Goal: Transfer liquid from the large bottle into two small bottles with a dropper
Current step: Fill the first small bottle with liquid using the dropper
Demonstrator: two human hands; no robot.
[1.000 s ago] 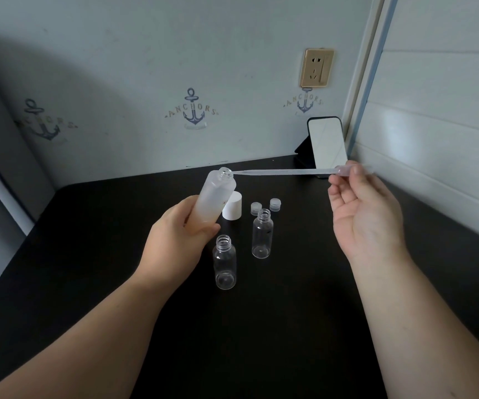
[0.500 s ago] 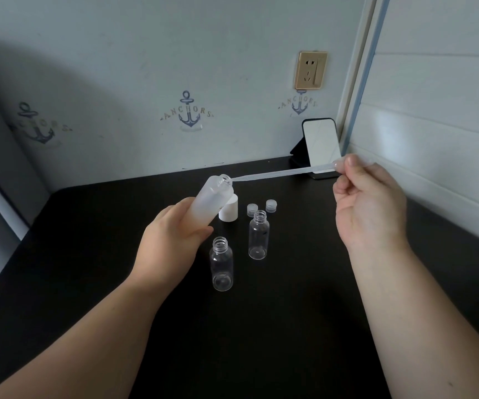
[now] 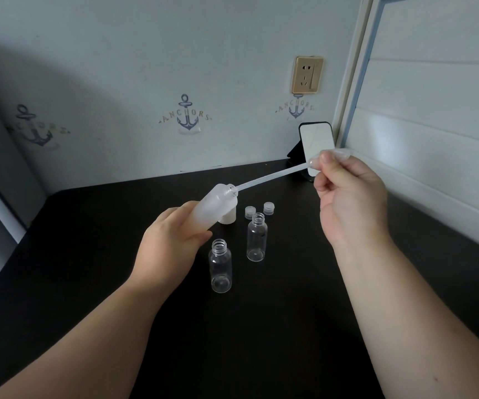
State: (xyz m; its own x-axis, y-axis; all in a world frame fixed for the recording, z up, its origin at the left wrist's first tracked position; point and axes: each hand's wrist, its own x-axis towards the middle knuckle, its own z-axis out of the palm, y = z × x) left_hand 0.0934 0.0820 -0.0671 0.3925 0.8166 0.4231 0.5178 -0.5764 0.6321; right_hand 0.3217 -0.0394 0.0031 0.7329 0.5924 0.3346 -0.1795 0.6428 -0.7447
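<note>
head view: left hand (image 3: pixel 172 240), fingers wrapped round the large frosted bottle (image 3: pixel 214 207), held tilted above the black table (image 3: pixel 88 254), open mouth pointing up and right. right hand (image 3: pixel 347 197), thumb and fingertips pinching the bulb end of the dropper (image 3: pixel 273 177), its tip inside the bottle mouth. two small clear bottles, uncapped, upright: near one (image 3: pixel 220 266), far one (image 3: pixel 257 237). two small caps (image 3: pixel 250 212) just behind; white cap (image 3: pixel 228 217) partly hidden by the large bottle. mirror (image 3: pixel 316 142) at far right by the wall.

Black table (image 3: pixel 88 254): two open small bottles (image 3: pixel 220 266) upright just below the held bottle's grip; white cap (image 3: pixel 228 217), two clear caps (image 3: pixel 250 212) behind.
</note>
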